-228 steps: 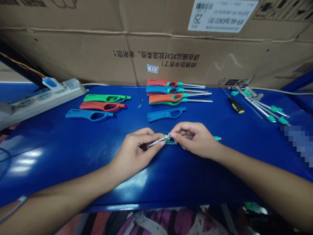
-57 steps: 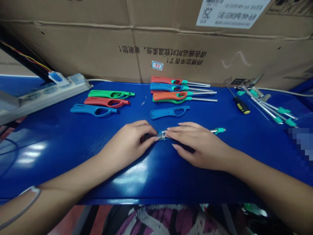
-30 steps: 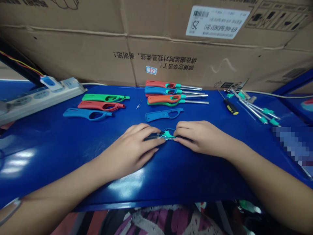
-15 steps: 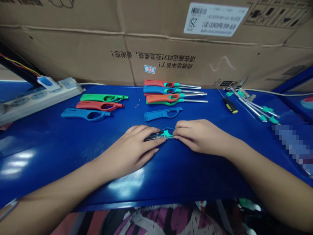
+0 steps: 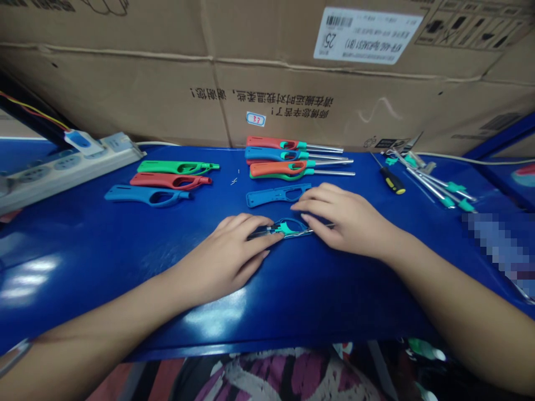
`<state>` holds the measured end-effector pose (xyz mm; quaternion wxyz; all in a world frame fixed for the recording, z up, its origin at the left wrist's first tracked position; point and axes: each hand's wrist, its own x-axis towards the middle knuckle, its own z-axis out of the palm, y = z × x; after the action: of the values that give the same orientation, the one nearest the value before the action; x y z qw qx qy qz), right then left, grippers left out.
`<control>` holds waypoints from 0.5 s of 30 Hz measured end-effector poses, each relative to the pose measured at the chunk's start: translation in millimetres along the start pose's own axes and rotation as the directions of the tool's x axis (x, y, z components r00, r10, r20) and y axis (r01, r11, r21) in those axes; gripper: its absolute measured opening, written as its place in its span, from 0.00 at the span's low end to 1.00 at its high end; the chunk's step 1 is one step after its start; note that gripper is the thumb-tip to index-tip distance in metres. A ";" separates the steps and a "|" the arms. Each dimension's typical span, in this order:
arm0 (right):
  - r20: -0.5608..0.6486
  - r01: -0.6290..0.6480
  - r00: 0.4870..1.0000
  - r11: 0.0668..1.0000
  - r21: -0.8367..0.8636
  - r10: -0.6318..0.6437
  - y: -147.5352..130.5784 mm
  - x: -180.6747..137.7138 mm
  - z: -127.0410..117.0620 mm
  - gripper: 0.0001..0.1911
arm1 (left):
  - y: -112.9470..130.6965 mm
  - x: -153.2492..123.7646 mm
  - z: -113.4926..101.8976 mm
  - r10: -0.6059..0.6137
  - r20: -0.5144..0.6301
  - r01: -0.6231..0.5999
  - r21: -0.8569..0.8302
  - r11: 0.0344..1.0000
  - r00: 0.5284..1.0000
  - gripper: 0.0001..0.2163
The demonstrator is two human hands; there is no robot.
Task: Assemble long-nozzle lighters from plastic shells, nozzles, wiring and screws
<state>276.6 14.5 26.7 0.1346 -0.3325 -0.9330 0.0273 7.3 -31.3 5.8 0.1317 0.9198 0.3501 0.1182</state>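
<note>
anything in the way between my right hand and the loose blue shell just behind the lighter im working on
Nothing visible. The right hand has its fingertips at the right end of the blue shell, with only bare table around them. The open lighter, held by the left hand, lies nearer the person, not between them.

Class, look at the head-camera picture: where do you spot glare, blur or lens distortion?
Head view: white glare patches on the glossy table, at far left and below the left hand; a pixelated block at right; the edges of the box bow, a wide-angle effect; the right hand looks sharp.
</note>
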 end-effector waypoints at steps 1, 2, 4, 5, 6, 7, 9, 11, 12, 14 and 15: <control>-0.017 -0.029 0.999 0.999 -0.020 0.029 4.5 0.6 1.6 0.16 | -0.2 -0.2 -0.3 0.000 0.003 0.000 0.000 1.000 1.000 0.19; -0.018 -0.063 0.998 0.997 -0.044 0.063 9.8 1.0 3.9 0.18 | -0.4 -0.3 -0.7 0.001 0.006 -0.001 -0.001 1.000 1.000 0.19; -0.011 -0.136 0.991 0.989 -0.064 0.136 22.1 1.3 9.7 0.17 | -0.7 -0.5 -1.3 0.002 0.006 -0.002 -0.002 1.000 1.000 0.19; -0.002 -0.165 0.986 0.985 -0.044 0.165 28.3 1.2 12.2 0.15 | -0.7 -0.6 -1.6 0.003 0.001 -0.003 -0.002 1.000 1.000 0.19; -0.006 -0.184 0.983 0.983 -0.003 0.184 34.0 1.1 13.8 0.13 | -0.5 -0.7 -1.8 0.005 -0.003 -0.005 -0.002 1.000 1.000 0.19; -0.016 -0.188 0.982 0.982 0.033 0.189 38.7 0.8 14.3 0.10 | -0.2 -0.8 -2.1 0.008 -0.008 -0.008 -0.002 1.000 1.000 0.19; -0.001 -0.151 0.989 0.987 0.052 0.151 43.6 0.3 11.0 0.06 | 0.8 -1.2 -3.0 0.017 -0.021 -0.017 -0.003 1.000 1.000 0.19; 0.034 -0.115 0.993 0.993 0.004 0.115 41.2 -0.4 2.9 0.04 | 2.2 -1.5 -4.9 0.027 -0.047 -0.027 -0.008 1.000 0.999 0.18; 0.040 -0.117 0.992 0.993 -0.027 0.118 37.6 -0.8 -2.1 0.04 | 2.7 -1.7 -6.2 0.031 -0.070 -0.031 -0.010 0.999 0.997 0.18; -0.006 -0.168 0.986 0.984 -0.057 0.168 26.9 -1.7 -11.4 0.04 | 3.7 -1.7 -9.2 0.030 -0.123 -0.031 -0.008 0.999 0.992 0.17; -0.042 -0.203 0.979 0.978 -0.046 0.201 20.5 -2.0 -14.9 0.04 | 4.0 -1.6 -10.7 0.029 -0.150 -0.029 -0.001 1.000 0.988 0.16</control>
<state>294.6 28.6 37.7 0.1401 -0.4295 -0.8921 0.0111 5.3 -33.5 17.0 0.1045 0.9131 0.3455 0.1895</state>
